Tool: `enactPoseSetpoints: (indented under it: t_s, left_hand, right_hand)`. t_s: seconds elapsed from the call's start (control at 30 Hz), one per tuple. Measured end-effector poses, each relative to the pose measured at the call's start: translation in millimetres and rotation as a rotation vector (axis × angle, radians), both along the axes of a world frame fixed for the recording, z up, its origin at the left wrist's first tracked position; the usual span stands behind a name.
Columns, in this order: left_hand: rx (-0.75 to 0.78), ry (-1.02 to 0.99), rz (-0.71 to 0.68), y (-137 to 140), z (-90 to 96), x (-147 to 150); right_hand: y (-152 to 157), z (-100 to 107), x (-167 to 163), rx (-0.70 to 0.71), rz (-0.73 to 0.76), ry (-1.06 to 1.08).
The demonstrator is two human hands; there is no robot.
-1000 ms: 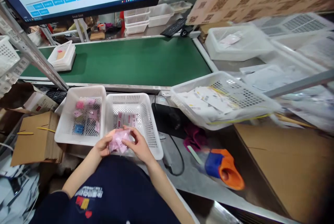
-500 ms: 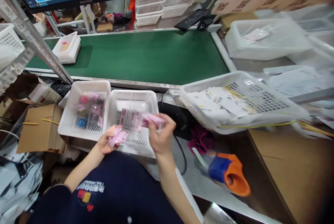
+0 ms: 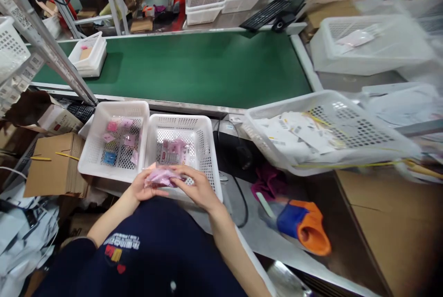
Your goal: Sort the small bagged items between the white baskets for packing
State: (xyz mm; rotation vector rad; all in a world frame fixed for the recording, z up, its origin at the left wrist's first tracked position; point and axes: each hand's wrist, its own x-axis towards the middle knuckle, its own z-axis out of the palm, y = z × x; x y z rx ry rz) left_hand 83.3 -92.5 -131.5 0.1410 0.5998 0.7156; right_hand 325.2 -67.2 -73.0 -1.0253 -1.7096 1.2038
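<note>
Left hand [image 3: 140, 188] clamping on left end of crinkled pink clear-plastic packets [image 3: 161, 177]; right hand [image 3: 200, 188] pinching right end. Held packets lying at 2 o'clock from left hand, 10 o'clock from right, long axis running roughly 9-to-3, over near side of white perforated rectangular plastic basket [image 3: 206, 151]. Pink-and-white packaged pieces [image 3: 175, 149] lying inside basket, at 1 o'clock from held packets; right hand sitting nearer them.

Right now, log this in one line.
left hand: holding pink packaging | right hand: gripping its right end | left basket: blue packet, pink packets | right basket: pinkish packets
</note>
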Motion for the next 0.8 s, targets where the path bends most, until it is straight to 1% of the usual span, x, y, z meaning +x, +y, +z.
enactPoseSetpoints:
  t_s: [0.07,0.13,0.23,0.27,0.3,0.37,0.4,0.43,0.47,0.5,0.53,0.6,0.63,0.67,0.7,0.77,0.8]
  left_hand:
    - [0.05,0.028,0.003,-1.9,2.0,2.9]
    - [0.091,0.08,0.018,-4.4,5.8,7.0]
    - [0.102,0.23,0.052,-5.3,12.9,13.6]
    - [0.095,0.273,0.075,-4.4,14.4,15.7]
    - [0.087,0.306,0.111,-3.0,15.2,17.9]
    - [0.081,0.352,0.214,-0.3,13.7,22.5]
    - [0.084,0.367,0.262,0.5,11.8,25.1]
    - [0.089,0.376,0.294,0.4,9.4,28.2]
    - [0.096,0.378,0.302,-0.5,7.0,31.8]
    - [0.11,0.376,0.29,-2.2,5.0,35.7]
    - [0.143,0.381,0.261,-4.4,3.8,39.6]
    - [0.289,0.467,0.208,-8.2,5.1,45.0]
    - [0.401,0.554,0.199,-8.3,8.0,44.8]
    - [0.524,0.657,0.203,-6.2,12.4,41.7]
    - [0.641,0.764,0.223,-1.1,18.0,35.0]
    - [0.812,0.969,0.289,19.2,31.3,10.3]
    - [0.857,1.07,0.312,33.9,37.9,-7.0]
  right_hand:
    - [-0.9,2.7,3.7,-0.044,-0.029,-0.048]
    - [-0.3,0.7,8.1,-0.065,-0.065,-0.098]
    - [7.7,-15.7,19.1,-0.093,-0.127,-0.117]
    - [12.5,-25.1,24.0,-0.116,-0.189,-0.114]
    - [17.7,-35.9,29.0,-0.141,-0.282,-0.127]
    - [26.7,-59.3,36.8,-0.198,-0.506,-0.218]
    - [28.9,-70.2,38.1,-0.231,-0.59,-0.264]
    - [28.7,-79.4,37.2,-0.272,-0.619,-0.275]
    - [26.0,-86.5,33.8,-0.326,-0.581,-0.23]
    - [20.9,-91.2,28.2,-0.392,-0.474,-0.129]
    - [14.2,-93.3,21.0,-0.456,-0.325,0.002]
    - [0.2,-91.6,5.2,-0.534,-0.042,0.22]
    - [-4.8,-88.9,-1.3,-0.547,0.036,0.275]
    - [-7.6,-86.1,-5.6,-0.55,0.058,0.299]
    - [-7.7,-84.0,-7.2,-0.546,0.034,0.302]
    - [-1.6,-83.7,-0.9,-0.494,-0.085,0.249]
    - [3.1,-86.1,6.7,-0.437,-0.168,0.166]
